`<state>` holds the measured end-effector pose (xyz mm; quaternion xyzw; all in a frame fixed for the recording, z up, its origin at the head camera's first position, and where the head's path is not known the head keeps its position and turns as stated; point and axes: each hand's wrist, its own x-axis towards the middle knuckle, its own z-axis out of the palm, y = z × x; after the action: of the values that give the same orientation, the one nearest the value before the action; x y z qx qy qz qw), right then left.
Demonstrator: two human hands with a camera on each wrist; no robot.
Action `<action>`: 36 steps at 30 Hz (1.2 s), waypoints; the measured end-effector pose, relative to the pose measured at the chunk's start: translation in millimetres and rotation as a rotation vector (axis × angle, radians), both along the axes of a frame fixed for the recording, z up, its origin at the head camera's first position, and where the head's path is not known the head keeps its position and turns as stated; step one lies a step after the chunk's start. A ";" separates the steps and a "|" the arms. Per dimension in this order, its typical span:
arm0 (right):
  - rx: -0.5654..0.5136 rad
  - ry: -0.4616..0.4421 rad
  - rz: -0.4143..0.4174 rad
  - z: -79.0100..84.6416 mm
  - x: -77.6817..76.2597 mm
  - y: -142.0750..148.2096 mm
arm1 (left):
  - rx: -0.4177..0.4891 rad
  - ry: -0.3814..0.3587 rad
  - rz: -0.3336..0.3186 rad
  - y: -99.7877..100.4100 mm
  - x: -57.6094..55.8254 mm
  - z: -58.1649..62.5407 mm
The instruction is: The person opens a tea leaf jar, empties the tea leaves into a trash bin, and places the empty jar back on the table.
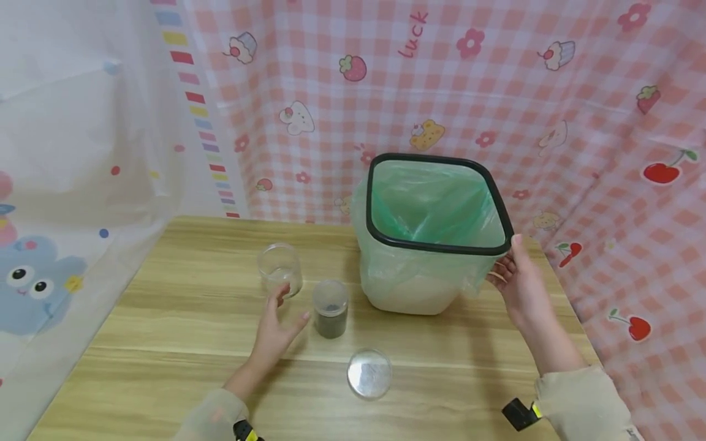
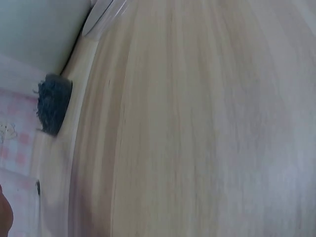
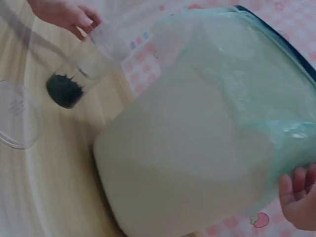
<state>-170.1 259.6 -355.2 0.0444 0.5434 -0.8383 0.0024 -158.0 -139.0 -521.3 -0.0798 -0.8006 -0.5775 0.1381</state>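
My left hand (image 1: 270, 337) reaches over the table with thumb and fingers spread, holding nothing. Its fingertips are close to an empty clear jar (image 1: 280, 267). Its thumb points at a second clear jar (image 1: 331, 306) with dark shredded matter (image 3: 64, 91) in its bottom. Nearer me lies a round clear lid (image 1: 369, 373). My right hand (image 1: 526, 294) is at the right corner of a white bin (image 1: 413, 294) lined with a green plastic bag (image 1: 436, 202). Its thumb touches the black rim (image 1: 436, 246) and its loosely bent fingers lie against the bag's outside.
A wood-grain table (image 1: 182, 318) carries everything. Behind and to the right hangs a pink checked cloth (image 1: 331, 122); to the left is a white printed cloth (image 1: 66, 153). The bin is the tallest thing here, just right of the jars.
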 end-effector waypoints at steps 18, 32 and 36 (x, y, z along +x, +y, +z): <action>0.387 0.126 -0.172 -46.9 33.1 -68.1 | -0.049 -0.218 -0.104 31.0 0.5 -9.0; 0.721 0.162 0.368 -86.0 34.8 -128.9 | 0.043 -0.200 -0.064 51.5 -3.3 -22.0; 0.772 0.184 0.406 -92.5 29.6 -151.2 | 0.055 -0.141 -0.044 55.2 -3.2 -24.6</action>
<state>-140.5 108.4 -447.7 -0.1405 0.8122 -0.5570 0.1018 -161.2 -83.8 -545.9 -0.0524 -0.7902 -0.6065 0.0707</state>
